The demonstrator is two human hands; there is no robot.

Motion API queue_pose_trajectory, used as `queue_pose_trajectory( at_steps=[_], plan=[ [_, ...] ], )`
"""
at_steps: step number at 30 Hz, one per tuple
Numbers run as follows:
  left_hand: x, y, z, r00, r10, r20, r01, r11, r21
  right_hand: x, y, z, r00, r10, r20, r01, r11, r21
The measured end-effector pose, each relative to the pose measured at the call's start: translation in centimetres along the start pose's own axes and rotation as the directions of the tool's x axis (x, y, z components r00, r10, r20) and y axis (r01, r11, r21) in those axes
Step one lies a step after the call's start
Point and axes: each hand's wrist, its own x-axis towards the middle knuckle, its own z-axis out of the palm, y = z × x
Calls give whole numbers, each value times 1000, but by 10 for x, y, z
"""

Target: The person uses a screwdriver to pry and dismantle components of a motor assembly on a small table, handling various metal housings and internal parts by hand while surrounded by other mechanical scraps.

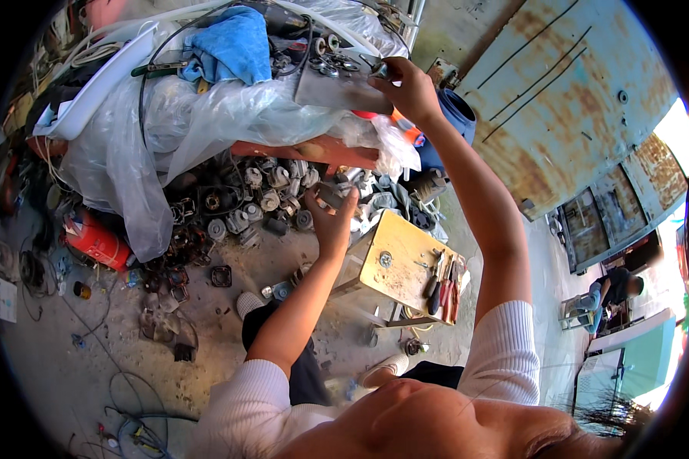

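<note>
Grey metal fills the left hand (334,220), half curled around a blocky part (331,195) above a pile of metal parts (269,200); the right hand (410,89) pinches a small shiny piece (379,70) beside a grey board (325,90). Nearby, hand tools (446,284) lie on a yellow-topped stool (406,246).

The location is a cluttered workshop — indicated by hand tools (447,288) on a small yellow table (406,239), metal parts (270,200) heaped on a stained floor (222,329), loose cables (139,419), and a bench (306,151) draped in plastic sheeting (199,118).
</note>
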Motion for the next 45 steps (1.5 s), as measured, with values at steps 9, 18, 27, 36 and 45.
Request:
queue_pose_trajectory(
  at_steps=[9, 18, 27, 36, 45],
  plan=[
    [4, 6, 0, 997, -76, -19, 75, 997, -23, 105, 13, 59, 898, 438, 43, -417, 878, -235],
    [7, -13, 0, 979, -156, 130, 164, 985, -48, 156, 61, 102, 847, 529, 58, -468, 792, -391],
    [10, -6, -4, 799, -347, 492, 581, 658, -479, 182, 80, 67, 895, 317, 315, -144, 873, -467],
    [6, 18, -6, 630, -399, 667, 774, 401, -491, -75, -48, -89, 984, -176, -2, 157, 886, -436],
    [-4, -6, -7, 620, -527, 581, 736, 646, -201, -269, 35, -155, 485, 590, 646, -403, 806, -433]
  ],
)
